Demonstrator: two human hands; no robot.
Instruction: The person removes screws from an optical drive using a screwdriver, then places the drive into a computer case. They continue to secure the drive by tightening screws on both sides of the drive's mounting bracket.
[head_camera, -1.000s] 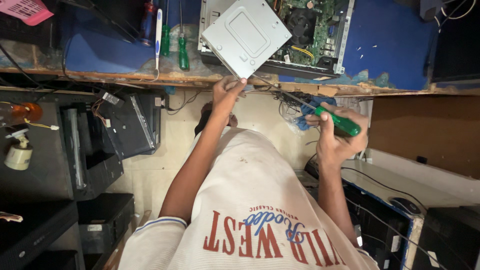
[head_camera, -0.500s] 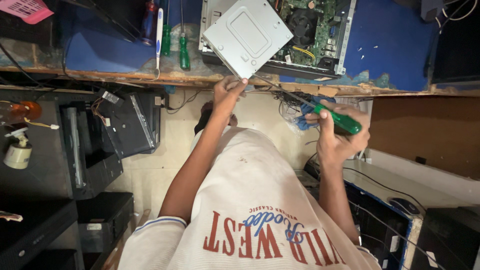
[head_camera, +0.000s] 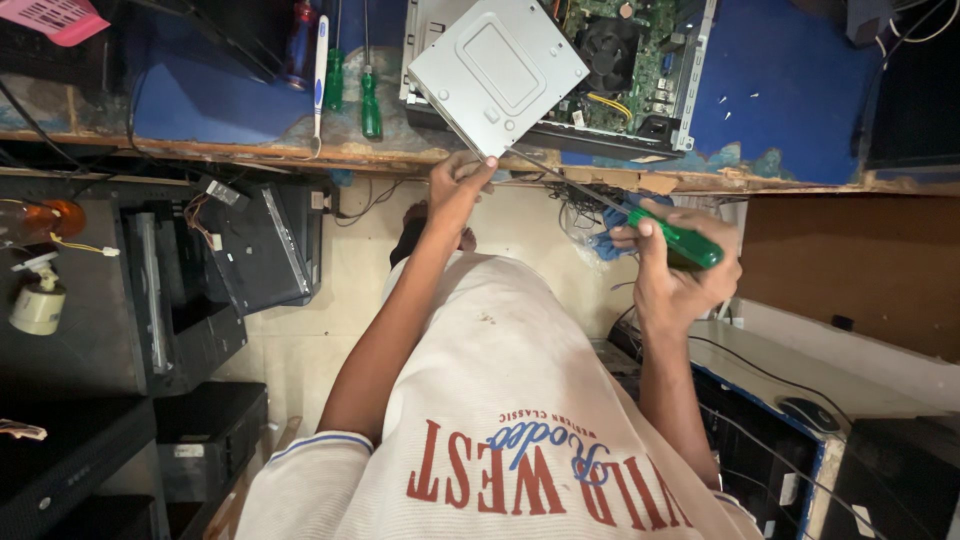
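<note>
My left hand reaches up to the workbench edge and pinches the lower corner of a silver metal drive box, which lies tilted over an open computer case. My right hand is closed on a green-handled screwdriver. Its thin shaft runs up and left towards the drive's lower edge, and its tip ends close to my left fingers. Both forearms rise from my white printed shirt.
The open computer case, with a green board and a fan, sits on the blue worn workbench. Two green screwdrivers and a toothbrush lie at the left. Black devices stand on the floor at the left, a dark tower at the right.
</note>
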